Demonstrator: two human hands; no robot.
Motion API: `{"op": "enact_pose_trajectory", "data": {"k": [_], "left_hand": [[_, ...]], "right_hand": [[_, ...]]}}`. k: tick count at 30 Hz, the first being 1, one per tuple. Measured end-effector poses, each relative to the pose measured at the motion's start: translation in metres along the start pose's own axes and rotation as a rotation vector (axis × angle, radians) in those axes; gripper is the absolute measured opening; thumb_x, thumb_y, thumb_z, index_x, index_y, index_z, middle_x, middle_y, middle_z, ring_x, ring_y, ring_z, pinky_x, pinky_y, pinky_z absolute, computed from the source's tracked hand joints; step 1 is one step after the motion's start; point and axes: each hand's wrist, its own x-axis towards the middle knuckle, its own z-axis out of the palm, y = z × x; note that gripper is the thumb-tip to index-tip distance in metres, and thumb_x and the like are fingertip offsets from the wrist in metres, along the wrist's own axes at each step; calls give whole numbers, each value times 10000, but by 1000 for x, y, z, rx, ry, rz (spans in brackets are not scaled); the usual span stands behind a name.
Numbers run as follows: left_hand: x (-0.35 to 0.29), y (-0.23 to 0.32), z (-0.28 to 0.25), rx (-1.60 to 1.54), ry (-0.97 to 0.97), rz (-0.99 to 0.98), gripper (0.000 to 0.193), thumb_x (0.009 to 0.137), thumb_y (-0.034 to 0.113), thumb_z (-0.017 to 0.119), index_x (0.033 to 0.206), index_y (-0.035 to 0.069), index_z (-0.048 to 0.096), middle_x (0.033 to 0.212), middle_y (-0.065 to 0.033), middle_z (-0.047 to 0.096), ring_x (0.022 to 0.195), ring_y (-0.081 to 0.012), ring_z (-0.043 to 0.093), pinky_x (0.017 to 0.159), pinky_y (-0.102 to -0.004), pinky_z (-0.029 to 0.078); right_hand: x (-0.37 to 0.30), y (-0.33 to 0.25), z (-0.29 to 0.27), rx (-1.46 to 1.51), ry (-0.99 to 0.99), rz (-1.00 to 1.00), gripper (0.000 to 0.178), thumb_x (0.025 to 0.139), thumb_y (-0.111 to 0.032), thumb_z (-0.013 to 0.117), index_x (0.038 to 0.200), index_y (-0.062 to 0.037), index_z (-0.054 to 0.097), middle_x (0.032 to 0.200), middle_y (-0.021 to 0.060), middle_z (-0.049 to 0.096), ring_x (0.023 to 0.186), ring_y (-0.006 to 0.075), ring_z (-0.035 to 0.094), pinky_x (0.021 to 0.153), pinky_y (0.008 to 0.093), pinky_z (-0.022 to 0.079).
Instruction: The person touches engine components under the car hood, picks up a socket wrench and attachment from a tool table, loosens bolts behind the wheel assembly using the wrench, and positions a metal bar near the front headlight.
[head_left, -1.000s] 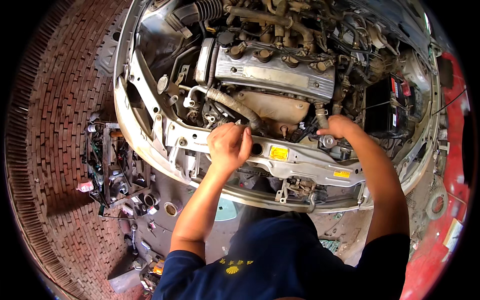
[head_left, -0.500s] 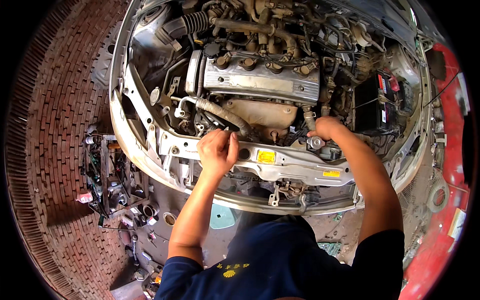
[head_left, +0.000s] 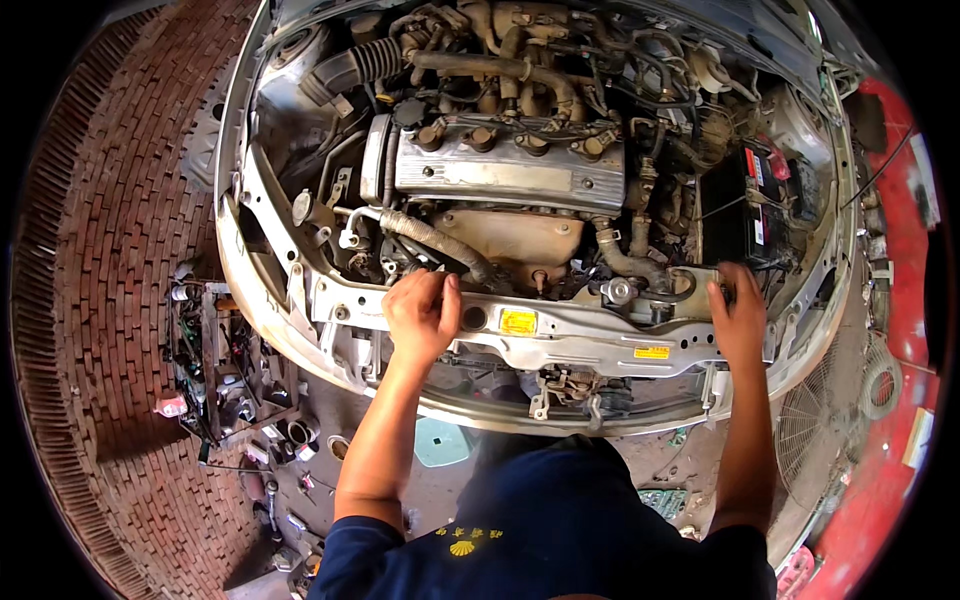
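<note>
My left hand (head_left: pixel 420 312) is closed at the upper edge of the silver front crossmember (head_left: pixel 580 340), left of a yellow label (head_left: pixel 518 322). Its fingers curl over the far side, so whatever they grip is hidden. Farther right, my right hand (head_left: pixel 738 312) is over the crossmember, in front of the black battery (head_left: pixel 735 205). Thumb and fingers are spread, with a dark gap between them and nothing visibly held. Between my hands sits a metal radiator cap (head_left: pixel 618 291), beside a bent coolant hose (head_left: pixel 622 262).
Behind the crossmember lies the engine, with its silver valve cover (head_left: pixel 510 165) and a ribbed intake hose (head_left: pixel 360 65). A cluttered tool cart (head_left: pixel 225 360) stands left on the brick floor (head_left: pixel 120 260). At right are a fan guard (head_left: pixel 810 420) and a red car panel (head_left: pixel 900 330).
My right hand has left the hose beside the radiator cap and moved right and nearer to me, uncovering that hose. My left hand stays at the crossmember. The view has shifted slightly.
</note>
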Motion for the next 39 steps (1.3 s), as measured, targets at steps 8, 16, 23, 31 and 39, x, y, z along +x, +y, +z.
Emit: {"op": "enact_pose_trajectory", "data": {"k": [8,16,23,31,39], "left_hand": [[1,5,1,-2,10,-44,255,909,43,722,698,21,580,601,-120,480,516,-316,484,514,-425,359],[-1,5,5,24,17,-67,224,906,50,731,720,15,611,614,-130,522,531,-328,520,523,-419,394],[-1,7,1,44,24,-76,239,909,63,723,707,19,603,608,-130,520,532,-332,530,528,-425,406],[-4,5,-2,91,-27,-100,148,925,64,709,801,-2,662,672,-156,572,605,-363,576,583,-426,440],[-4,5,0,107,2,-77,154,921,73,712,796,4,653,673,-153,568,601,-366,573,577,-436,436]], "right_hand": [[-70,49,5,-95,179,-99,237,982,-192,690,1133,-10,680,1134,182,695,1096,413,644,967,479,500],[-39,58,12,-60,157,76,298,1038,-240,649,864,2,648,839,200,645,803,434,631,730,505,481],[-44,58,15,-43,256,104,314,1039,-246,655,837,-8,629,807,188,636,766,427,620,695,508,468],[-45,62,17,-27,263,102,348,1023,-213,672,766,-5,564,735,191,581,698,421,577,653,510,437],[-44,63,15,-27,265,80,354,1011,-205,685,751,-5,553,721,185,575,684,415,577,648,507,438]]}}
